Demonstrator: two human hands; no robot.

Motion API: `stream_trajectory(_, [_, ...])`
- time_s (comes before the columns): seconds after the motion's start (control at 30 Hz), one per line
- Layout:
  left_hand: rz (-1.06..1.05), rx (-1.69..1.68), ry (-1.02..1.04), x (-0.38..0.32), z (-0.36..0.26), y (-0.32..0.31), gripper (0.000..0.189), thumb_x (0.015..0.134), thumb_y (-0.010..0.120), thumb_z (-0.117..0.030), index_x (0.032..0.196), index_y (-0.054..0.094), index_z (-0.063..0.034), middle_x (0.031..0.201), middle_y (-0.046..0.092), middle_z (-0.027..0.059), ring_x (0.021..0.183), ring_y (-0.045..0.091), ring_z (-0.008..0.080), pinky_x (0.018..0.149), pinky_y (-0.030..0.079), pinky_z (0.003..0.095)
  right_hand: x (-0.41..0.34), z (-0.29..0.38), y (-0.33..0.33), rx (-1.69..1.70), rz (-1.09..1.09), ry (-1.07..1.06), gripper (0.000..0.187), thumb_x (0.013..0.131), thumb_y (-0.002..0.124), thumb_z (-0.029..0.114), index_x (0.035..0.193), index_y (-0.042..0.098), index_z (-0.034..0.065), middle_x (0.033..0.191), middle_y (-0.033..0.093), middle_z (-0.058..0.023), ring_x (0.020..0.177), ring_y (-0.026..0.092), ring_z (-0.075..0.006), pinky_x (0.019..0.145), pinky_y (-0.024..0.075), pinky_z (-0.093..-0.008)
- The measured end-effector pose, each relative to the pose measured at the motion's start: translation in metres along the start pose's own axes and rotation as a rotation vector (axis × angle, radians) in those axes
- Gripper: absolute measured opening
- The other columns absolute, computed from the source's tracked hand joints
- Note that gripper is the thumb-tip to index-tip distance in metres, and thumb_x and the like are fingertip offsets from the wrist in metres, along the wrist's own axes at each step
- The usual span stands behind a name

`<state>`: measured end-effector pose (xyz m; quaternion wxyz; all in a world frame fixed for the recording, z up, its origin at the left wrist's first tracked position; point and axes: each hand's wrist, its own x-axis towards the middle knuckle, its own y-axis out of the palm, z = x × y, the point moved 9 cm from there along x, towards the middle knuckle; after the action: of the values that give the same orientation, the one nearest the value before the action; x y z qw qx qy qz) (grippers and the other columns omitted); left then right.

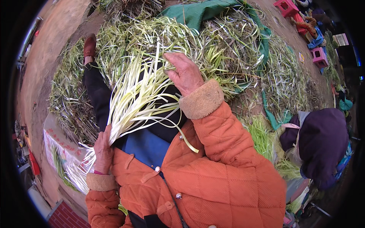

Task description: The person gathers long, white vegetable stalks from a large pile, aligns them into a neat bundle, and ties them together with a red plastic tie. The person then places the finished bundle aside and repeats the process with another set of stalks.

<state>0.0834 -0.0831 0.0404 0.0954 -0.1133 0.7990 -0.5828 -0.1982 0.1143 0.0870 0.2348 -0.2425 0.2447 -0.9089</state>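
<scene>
A bundle of pale yellow-white leafy stalks, like blanched chives [134, 105], fans out over my lap. My left hand [104, 151] is closed around its lower part, with the white stalk ends poking out below the fist. Beside the upper right of the fanned leaves is my right hand [184, 72], its fingers curled and the thumb apart from them; it holds nothing that I can make out. More white stalks [77, 176] lie on a printed plastic sheet [51, 139] at the lower left, past my left wrist.
Heaps of green and dry leaf litter [228, 54] surround my outstretched leg. Green cloth [196, 12] lies across the far heap. A person in a dark purple hood [325, 145] sits close at right, near bright green leaves [259, 136]. Pink plastic stools [318, 57] stand at upper right.
</scene>
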Motion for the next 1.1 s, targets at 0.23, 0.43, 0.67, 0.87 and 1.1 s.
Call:
stream_trajectory(0.23, [0.063, -0.021, -0.079, -0.003, 0.009, 0.006, 0.065, 0.070, 0.050, 0.014, 0.131, 0.048, -0.0103, 0.089, 0.053, 0.0168, 0.083, 0.057, 0.0385, 0.069, 0.046, 0.0428, -0.002, -0.010, 0.028, -0.259, 0.163, -0.076, 0.009, 0.077, 0.063, 0.007, 0.086, 0.065, 0.0093, 0.079, 0.054, -0.0082, 0.078, 0.060, -0.0296, 0.068, 0.0467, -0.0409])
stream_trajectory(0.43, [0.087, 0.017, 0.001, 0.001, 0.000, 0.008, 0.060, 0.072, 0.049, 0.012, 0.128, 0.052, -0.0094, 0.084, 0.053, 0.0156, 0.078, 0.058, 0.0367, 0.067, 0.046, 0.0423, -0.003, -0.026, 0.056, -0.506, 0.022, -0.002, 0.010, 0.079, 0.056, 0.008, 0.083, 0.066, 0.0064, 0.079, 0.053, -0.0115, 0.071, 0.060, -0.0269, 0.062, 0.0452, -0.0414])
stream_trajectory(0.67, [0.017, 0.006, 0.002, -0.009, -0.003, -0.002, 0.061, 0.071, 0.051, 0.011, 0.127, 0.054, -0.0119, 0.081, 0.053, 0.0140, 0.076, 0.057, 0.0356, 0.064, 0.045, 0.0429, -0.070, -0.139, 0.016, -0.595, 0.278, 0.449, 0.036, 0.079, 0.056, 0.004, 0.112, 0.064, 0.0147, 0.103, 0.057, -0.0171, 0.089, 0.061, -0.0364, 0.080, 0.0492, -0.0471])
stream_trajectory(0.87, [0.067, -0.002, -0.034, -0.007, 0.005, 0.004, 0.059, 0.074, 0.052, 0.010, 0.129, 0.051, -0.0125, 0.087, 0.055, 0.0145, 0.079, 0.058, 0.0372, 0.068, 0.047, 0.0422, -0.106, -0.056, -0.073, -0.270, -0.115, 0.030, 0.055, 0.076, 0.051, -0.010, 0.126, 0.055, 0.0110, 0.088, 0.059, -0.0131, 0.076, 0.062, -0.0313, 0.065, 0.0510, -0.0384])
stream_trajectory(1.1, [0.083, -0.003, -0.082, -0.010, 0.004, 0.003, 0.060, 0.074, 0.051, 0.010, 0.130, 0.050, -0.0118, 0.092, 0.056, 0.0154, 0.084, 0.059, 0.0383, 0.071, 0.048, 0.0424, -0.132, 0.021, -0.015, -0.155, 0.350, -0.157, 0.035, 0.072, 0.060, -0.001, 0.106, 0.060, 0.0083, 0.080, 0.052, -0.0075, 0.073, 0.056, -0.0277, 0.066, 0.0478, -0.0382])
